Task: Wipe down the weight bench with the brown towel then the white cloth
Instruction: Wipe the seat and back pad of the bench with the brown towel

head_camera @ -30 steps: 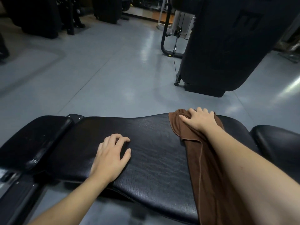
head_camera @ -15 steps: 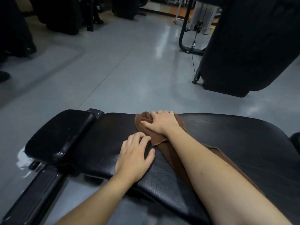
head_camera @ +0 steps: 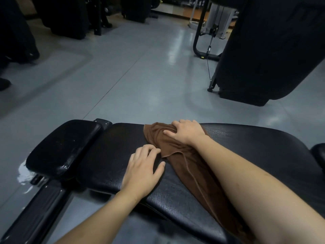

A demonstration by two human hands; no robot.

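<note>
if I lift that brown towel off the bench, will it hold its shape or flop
Likely flop: the brown towel is bunched in folds under the right hand and trails limply along the weight bench. It probably slides easily, since the vinyl pad looks smooth. It looks thin, so probably light.

The brown towel (head_camera: 186,166) runs under the right forearm and off the bottom edge. The black surface (head_camera: 112,155) is cut off at right. Far gym machines (head_camera: 274,50) sit dark, cropped.

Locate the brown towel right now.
In the head view, the towel lies across the bench at centre, pressed under the right hand, its edge just right of the left hand.
</note>
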